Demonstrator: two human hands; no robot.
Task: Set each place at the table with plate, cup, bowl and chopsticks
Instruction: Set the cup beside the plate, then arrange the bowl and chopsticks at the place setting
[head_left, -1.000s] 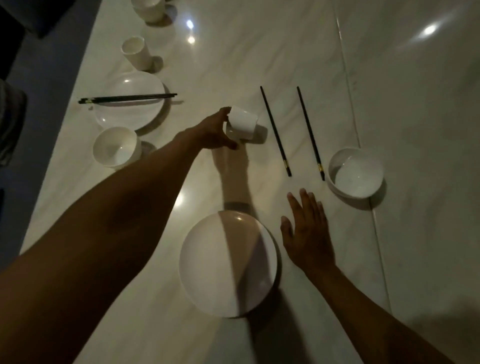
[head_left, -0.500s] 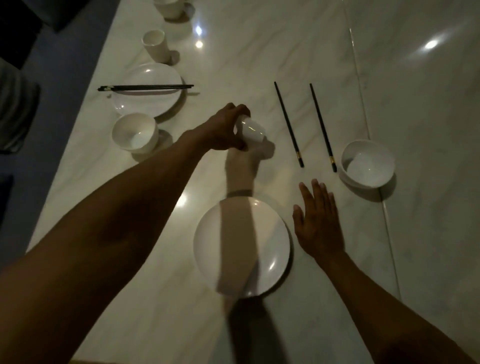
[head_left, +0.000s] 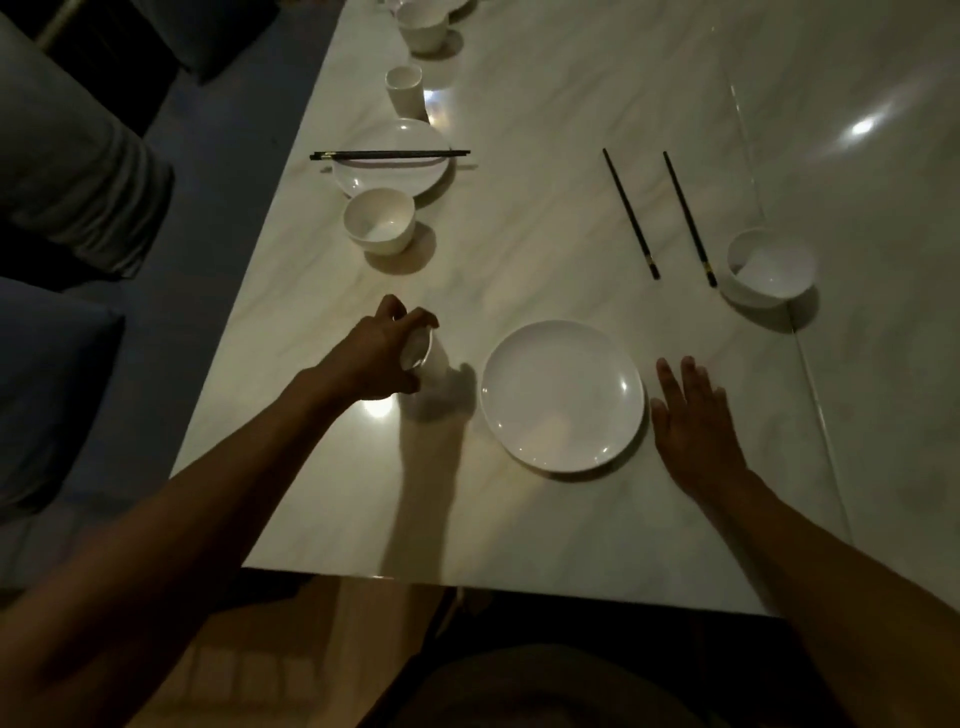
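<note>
A: What is the left grip (head_left: 387, 348) doing?

B: It is curling its fingers round a small white cup (head_left: 423, 356), near the rim. The cup is tipping a bit, just left of the near plate (head_left: 563, 396) and low over the bench (head_left: 545, 519). I cannot tell if its bottom is touching down.

A: And the right grip (head_left: 691, 423)?

B: It is lying flat and open on the bench, just right of that plate, holding nothing.

A: Is the cup going to be hard to hold?

B: I am guessing it is light, stiff, smooth and slippery. It is looking like it could break, so holding it round the side and putting it down softly is best.

A: How many things are you counting?

B: Two plates: the near one and a far plate (head_left: 390, 156). Two pairs of chopsticks: a loose pair (head_left: 660, 215) lying apart on the bench, and a set pair (head_left: 389, 154) lying across the far plate. Three bowls that I can see: one at the right (head_left: 769, 270), one by the far plate (head_left: 380, 221), and one at the top edge (head_left: 423, 26). Two cups: the held one and a far cup (head_left: 404, 91)
</note>
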